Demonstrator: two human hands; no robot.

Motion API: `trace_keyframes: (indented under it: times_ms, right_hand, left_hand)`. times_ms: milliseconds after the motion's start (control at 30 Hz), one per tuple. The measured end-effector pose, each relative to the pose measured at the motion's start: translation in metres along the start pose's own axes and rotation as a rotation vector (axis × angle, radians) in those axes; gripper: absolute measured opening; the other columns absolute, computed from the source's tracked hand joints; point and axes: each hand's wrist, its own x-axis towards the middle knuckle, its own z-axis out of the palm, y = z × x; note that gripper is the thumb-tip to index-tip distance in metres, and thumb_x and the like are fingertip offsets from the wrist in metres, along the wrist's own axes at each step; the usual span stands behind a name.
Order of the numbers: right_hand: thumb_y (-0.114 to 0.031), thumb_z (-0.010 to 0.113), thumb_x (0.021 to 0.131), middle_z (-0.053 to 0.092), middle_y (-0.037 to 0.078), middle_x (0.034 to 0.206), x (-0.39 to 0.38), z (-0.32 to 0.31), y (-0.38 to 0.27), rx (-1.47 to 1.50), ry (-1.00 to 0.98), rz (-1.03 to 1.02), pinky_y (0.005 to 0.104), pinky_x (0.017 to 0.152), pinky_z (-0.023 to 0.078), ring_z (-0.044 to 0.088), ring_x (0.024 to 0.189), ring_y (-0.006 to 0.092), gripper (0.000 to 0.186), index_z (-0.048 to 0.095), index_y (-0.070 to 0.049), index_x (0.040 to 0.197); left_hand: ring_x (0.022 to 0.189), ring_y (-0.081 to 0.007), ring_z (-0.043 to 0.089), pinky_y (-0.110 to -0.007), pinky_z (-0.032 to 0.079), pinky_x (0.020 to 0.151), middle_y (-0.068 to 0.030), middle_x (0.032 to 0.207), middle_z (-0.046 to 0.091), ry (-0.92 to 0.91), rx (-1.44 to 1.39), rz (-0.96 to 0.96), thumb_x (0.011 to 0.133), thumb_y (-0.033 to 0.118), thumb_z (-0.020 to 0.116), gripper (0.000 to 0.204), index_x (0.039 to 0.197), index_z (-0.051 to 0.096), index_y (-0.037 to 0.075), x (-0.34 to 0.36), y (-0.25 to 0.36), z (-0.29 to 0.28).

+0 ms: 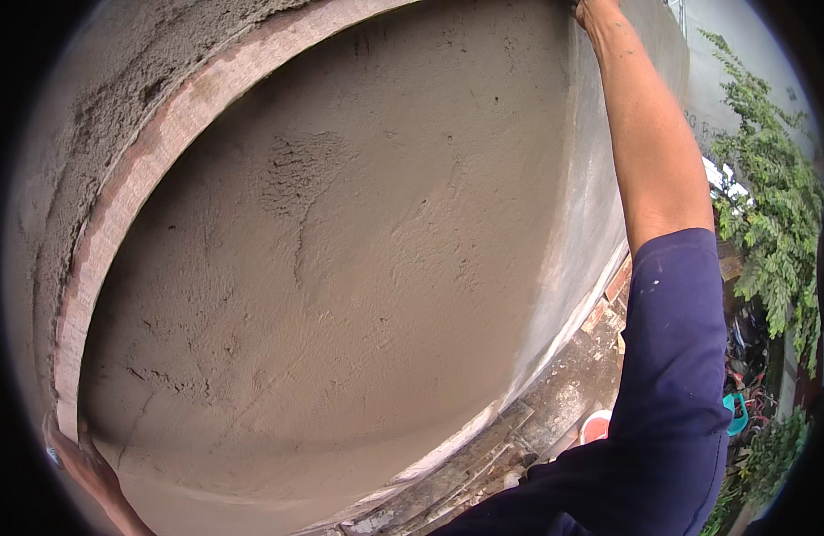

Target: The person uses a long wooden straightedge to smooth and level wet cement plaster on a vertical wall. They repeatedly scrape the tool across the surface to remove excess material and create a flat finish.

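Observation:
A long wooden straightedge [153, 156], bent into an arc by the lens, lies against a wall of wet grey plaster [367, 232]. Its lower end sits in my left hand [79, 456] at the lower left, with the fingers closed round the board's edge. My right arm stretches up the right side in a dark blue sleeve. At the top edge of the picture, my right hand [595, 11] is beside the wall's right corner. Most of its fingers are cut off, so I cannot make out what it holds or touches.
Rougher plaster [81, 152] lies beyond the board on the left. A smoother pale wall face [586, 179] meets the plaster at right. Below are a rubble-strewn ledge [564, 393] and a white bucket [595, 427] with reddish contents. Leafy branches [769, 205] hang at far right.

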Motion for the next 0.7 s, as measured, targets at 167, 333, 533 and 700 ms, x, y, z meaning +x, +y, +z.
trace_keyframes:
  times_ms: [167,333,533,700]
  right_hand:
    - [-0.042,0.069,0.085,0.065,0.008,0.089,-0.106,-0.063,0.054,-0.039,0.102,0.234,0.0350,0.065,0.046,0.059,0.073,0.0183,0.048,0.062,0.002,0.102]
    - [-0.031,0.064,0.092,0.054,0.003,0.068,-0.220,-0.115,0.098,0.019,0.163,0.322,0.0355,0.049,0.036,0.049,0.056,0.0156,0.030,0.060,-0.002,0.085]
    - [-0.031,0.061,0.094,0.062,0.010,0.089,-0.329,-0.148,0.129,0.042,0.205,0.370,0.0338,0.057,0.048,0.061,0.068,0.0190,0.035,0.058,0.002,0.106]
    - [-0.040,0.060,0.094,0.065,0.009,0.092,-0.423,-0.174,0.153,-0.123,0.282,0.457,0.0324,0.050,0.046,0.062,0.063,0.0166,0.047,0.058,-0.001,0.121]
  left_hand:
    - [0.126,-0.0416,0.047,-0.050,0.038,0.104,-0.0247,0.136,0.049,0.033,0.050,0.167,0.099,0.021,0.058,0.045,0.134,0.045,-0.004,-0.069,-0.025,0.022]
    - [0.123,-0.0436,0.048,-0.052,0.040,0.101,-0.0251,0.134,0.048,-0.052,0.052,0.215,0.097,0.011,0.057,0.042,0.134,0.043,-0.002,-0.116,-0.028,0.025]
    - [0.084,-0.0302,0.059,-0.044,0.045,0.073,-0.0100,0.096,0.057,-0.061,0.124,0.343,0.097,0.021,0.062,0.021,0.109,0.053,0.005,-0.149,-0.011,0.012]
    - [0.080,-0.0254,0.058,-0.041,0.045,0.069,-0.0087,0.094,0.056,-0.092,0.169,0.444,0.097,0.015,0.059,0.014,0.104,0.052,0.006,-0.180,-0.037,0.018]
